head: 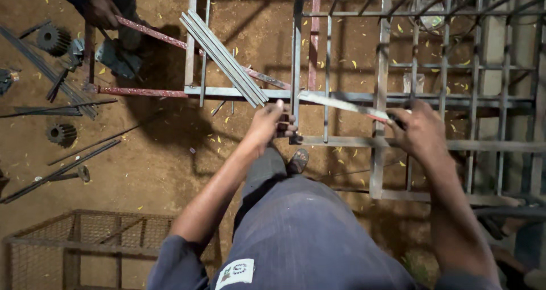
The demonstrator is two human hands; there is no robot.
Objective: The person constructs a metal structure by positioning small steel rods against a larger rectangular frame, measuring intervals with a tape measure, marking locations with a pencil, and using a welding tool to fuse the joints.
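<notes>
Flat steel strip [341,103] — clenched in right hand [421,132]; left hand [267,125] grips the grille frame [296,51]

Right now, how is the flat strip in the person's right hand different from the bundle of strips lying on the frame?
The single strip is one piece, held by the right hand; the bundle of strips is several pieces, resting untouched. The single strip lies nearly level; the bundle slants steeply. Both are flat grey metal.
</notes>
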